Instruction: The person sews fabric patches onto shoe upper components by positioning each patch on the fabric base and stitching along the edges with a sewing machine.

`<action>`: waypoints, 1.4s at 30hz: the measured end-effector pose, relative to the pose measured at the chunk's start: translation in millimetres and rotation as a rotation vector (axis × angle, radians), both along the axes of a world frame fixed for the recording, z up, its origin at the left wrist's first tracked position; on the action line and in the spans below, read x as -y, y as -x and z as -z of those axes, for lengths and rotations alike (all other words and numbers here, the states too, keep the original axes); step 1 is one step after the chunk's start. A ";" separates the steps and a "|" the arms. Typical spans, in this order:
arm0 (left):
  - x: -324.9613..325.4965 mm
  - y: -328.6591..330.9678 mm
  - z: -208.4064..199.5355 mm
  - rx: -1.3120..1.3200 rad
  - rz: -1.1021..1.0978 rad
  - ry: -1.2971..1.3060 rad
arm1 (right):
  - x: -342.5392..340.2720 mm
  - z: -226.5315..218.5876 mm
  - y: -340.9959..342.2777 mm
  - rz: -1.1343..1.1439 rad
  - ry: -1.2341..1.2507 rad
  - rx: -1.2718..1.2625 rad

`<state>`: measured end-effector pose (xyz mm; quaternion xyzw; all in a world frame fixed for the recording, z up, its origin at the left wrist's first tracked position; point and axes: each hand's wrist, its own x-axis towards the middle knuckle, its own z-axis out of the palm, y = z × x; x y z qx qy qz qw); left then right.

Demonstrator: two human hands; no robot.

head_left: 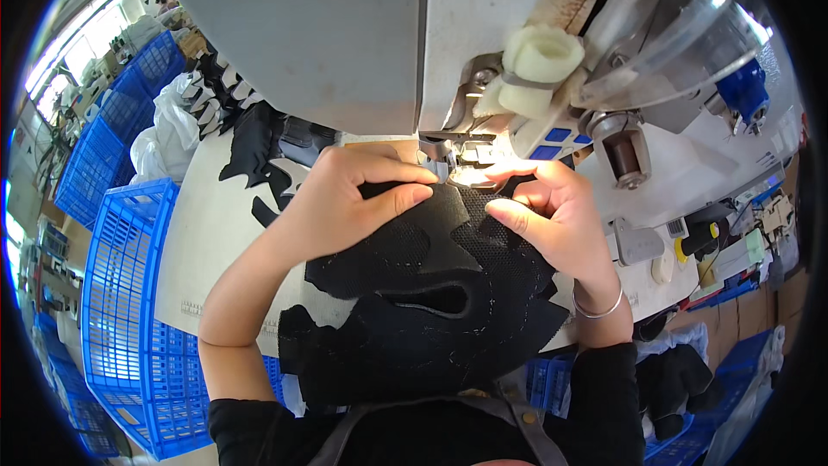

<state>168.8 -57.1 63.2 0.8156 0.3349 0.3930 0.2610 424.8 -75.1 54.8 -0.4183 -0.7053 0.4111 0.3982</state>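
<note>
A black mesh piece (pixel 509 293), shaped like a shoe upper with a slit-like opening, drapes over the near edge of the sewing table towards me. My left hand (pixel 354 203) pinches its far edge between thumb and forefinger, just left of the lit presser foot (pixel 440 164) of a sewing machine (pixel 345 34). On the other side, my right hand (pixel 552 216) grips the mesh with bent fingers; its forefinger reaches close to the presser foot, and its thumb rests on the fabric. The needle tip is lost in the glare.
Cut black pieces (pixel 252 147) lie on the white table (pixel 194 250) at the far left. A blue plastic crate (pixel 116 293) stands against its left side. A brown thread bobbin (pixel 623 155) sits right of the machine head, and a black thread spool (pixel 703 237) farther right.
</note>
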 end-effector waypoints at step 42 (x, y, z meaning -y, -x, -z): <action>-22.3 19.4 3.9 -0.342 0.073 -0.702 | 8.2 3.1 9.4 0.271 -0.269 0.306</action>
